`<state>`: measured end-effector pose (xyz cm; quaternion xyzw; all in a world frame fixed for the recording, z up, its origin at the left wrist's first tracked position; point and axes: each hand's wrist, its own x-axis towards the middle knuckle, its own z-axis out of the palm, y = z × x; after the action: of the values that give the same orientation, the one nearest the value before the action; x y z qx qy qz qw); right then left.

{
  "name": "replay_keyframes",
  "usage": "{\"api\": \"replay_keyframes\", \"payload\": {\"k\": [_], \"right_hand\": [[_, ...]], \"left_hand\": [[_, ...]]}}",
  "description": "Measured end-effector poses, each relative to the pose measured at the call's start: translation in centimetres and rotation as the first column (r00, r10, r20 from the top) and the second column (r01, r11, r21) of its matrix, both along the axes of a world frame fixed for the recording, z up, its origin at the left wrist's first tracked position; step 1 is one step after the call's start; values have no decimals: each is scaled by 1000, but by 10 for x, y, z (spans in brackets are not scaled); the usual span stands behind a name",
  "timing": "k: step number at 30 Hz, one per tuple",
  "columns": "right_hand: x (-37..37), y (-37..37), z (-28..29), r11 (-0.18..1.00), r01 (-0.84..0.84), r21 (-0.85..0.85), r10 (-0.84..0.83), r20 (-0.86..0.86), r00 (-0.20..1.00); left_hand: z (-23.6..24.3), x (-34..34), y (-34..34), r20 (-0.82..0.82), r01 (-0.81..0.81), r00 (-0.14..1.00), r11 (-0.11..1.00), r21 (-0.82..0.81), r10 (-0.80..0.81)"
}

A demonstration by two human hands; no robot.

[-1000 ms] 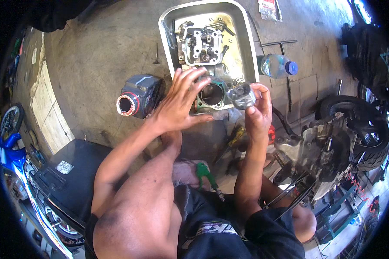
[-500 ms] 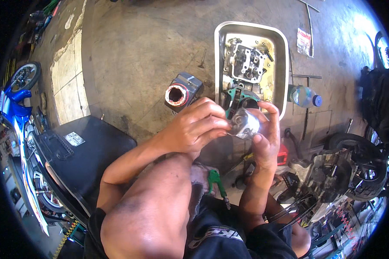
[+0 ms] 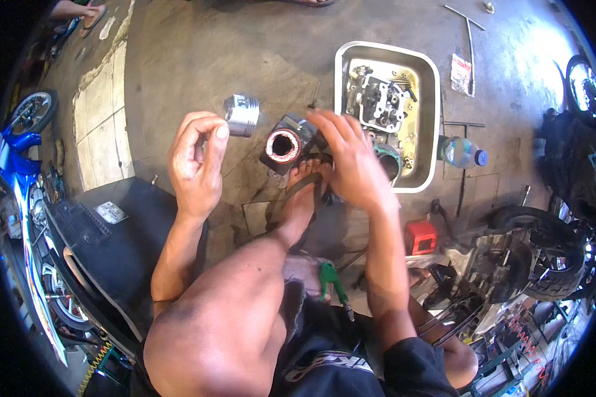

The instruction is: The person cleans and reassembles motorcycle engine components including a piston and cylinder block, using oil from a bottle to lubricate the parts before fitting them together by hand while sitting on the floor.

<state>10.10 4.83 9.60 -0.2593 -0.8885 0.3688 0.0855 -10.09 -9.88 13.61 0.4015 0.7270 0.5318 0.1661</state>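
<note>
A shiny metal piston [image 3: 242, 115] is at the fingertips of my left hand [image 3: 198, 162], whose thumb and forefinger pinch its near left edge. To its right, a dark boxy part [image 3: 300, 124] lies on the floor, its round bore ringed in red and white. My right hand [image 3: 354, 159] reaches over that part's right side with fingers stretched out and slightly blurred; whether the fingertips touch it I cannot tell. Behind this hand, a green-edged engine part with a round bore [image 3: 387, 162] sits in the metal tray [image 3: 432, 126], partly hidden.
The tray also holds a cylinder head [image 3: 383, 102]. My sandalled foot [image 3: 301, 188] stands right by the dark part. A plastic bottle [image 3: 458, 152], red box [image 3: 420, 237] and T-handle tool [image 3: 469, 40] lie to the right. A green air gun [image 3: 331, 281] rests near my lap.
The piston has gone left from above the tray with my left hand. My right hand has let go of it and moved left to the dark part. A foot appears at the top left.
</note>
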Motion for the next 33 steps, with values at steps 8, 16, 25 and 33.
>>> {"api": "replay_keyframes", "payload": {"k": [8,16,25,33], "right_hand": [[-54,58,-57,891,-453,27,449,90,889],[-50,75,-62,870,-493,-24,494,50,868],[-45,58,-2,897,-432,97,438,-53,897],[-4,81,105,867,-218,449,279,-73,958]], "left_hand": [[-3,-15,-4,264,-132,952,985,-107,156],[-17,-22,-8,269,-151,947,982,-113,176],[-32,-33,-23,242,-236,936,966,-109,256],[-30,-25,-5,264,-187,943,980,-73,200]]}}
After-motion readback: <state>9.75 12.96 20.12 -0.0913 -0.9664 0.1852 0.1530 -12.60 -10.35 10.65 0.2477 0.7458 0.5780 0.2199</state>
